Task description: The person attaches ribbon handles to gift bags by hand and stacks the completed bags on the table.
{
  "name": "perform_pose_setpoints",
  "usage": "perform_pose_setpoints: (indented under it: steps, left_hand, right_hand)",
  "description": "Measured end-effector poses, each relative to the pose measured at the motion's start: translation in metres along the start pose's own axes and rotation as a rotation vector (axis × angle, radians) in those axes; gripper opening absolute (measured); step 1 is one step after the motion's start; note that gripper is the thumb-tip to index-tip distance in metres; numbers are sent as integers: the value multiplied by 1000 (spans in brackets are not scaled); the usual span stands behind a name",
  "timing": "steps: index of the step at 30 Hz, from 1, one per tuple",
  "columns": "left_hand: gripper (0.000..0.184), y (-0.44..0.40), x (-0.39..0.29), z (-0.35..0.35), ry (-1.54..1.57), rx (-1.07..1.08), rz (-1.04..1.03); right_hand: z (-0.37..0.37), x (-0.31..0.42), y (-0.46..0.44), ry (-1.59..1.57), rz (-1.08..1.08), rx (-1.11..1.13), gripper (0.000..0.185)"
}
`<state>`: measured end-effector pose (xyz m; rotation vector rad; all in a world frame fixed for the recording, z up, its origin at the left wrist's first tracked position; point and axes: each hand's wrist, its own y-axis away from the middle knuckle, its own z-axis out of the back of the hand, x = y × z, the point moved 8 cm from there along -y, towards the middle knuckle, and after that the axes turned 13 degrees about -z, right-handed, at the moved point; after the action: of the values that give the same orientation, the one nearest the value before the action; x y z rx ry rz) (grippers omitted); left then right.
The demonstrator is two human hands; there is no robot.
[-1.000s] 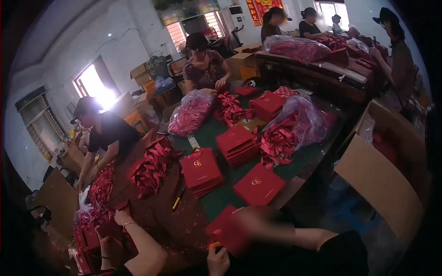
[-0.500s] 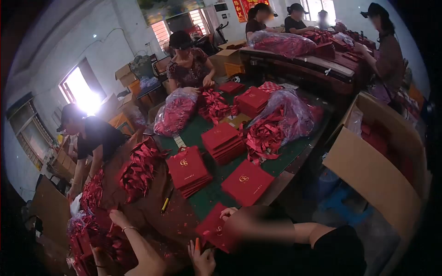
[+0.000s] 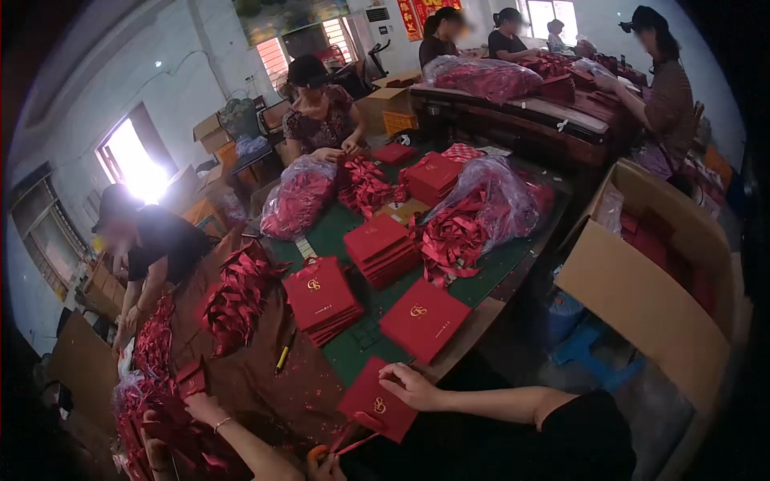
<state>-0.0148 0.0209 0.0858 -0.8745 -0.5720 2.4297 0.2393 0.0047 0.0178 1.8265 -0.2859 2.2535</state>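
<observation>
A red paper gift bag (image 3: 365,395) with a gold monogram lies tilted at the bottom centre. My right hand (image 3: 409,386) has its bent fingers over the bag's upper right edge, gripping it. A red ribbon (image 3: 356,443) runs from the bag's lower part down to my left hand (image 3: 327,467), whose fingers are closed on the ribbon's end. Something orange (image 3: 318,453) wraps one finger of that hand. The lower part of the left hand is cut off by the frame. Just beyond the right hand lies another red gift bag (image 3: 425,319).
Stacks of red bags (image 3: 323,297) stand on the green mat (image 3: 353,341), beside a plastic sack of ribbons (image 3: 505,204). A yellow cutter (image 3: 283,359) lies left. A co-worker's hand (image 3: 207,409) holds a small red bag. An open carton (image 3: 642,297) stands right, near a blue stool (image 3: 597,353).
My left hand has moved down and left, away from the bag, with the ribbon now stretched to it. The right hand reaches further over the bag. A neighbour's hand now holds a red bag.
</observation>
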Motion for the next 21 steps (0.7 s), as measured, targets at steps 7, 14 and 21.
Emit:
perform_pose_setpoints:
  steps: [7, 14, 21]
  left_hand:
    - [30, -6, -1, -2, -10, -22, 36]
    - [31, -10, -1, -1, -11, -68, 68]
    - [32, -9, 3, 9, -28, -151, 121]
  right_hand:
    - [-13, 32, 25, 493, 413, 172, 47]
    - [-17, 36, 46, 1133, 719, 311, 67]
    - [35, 170, 70, 822, 945, -83, 29]
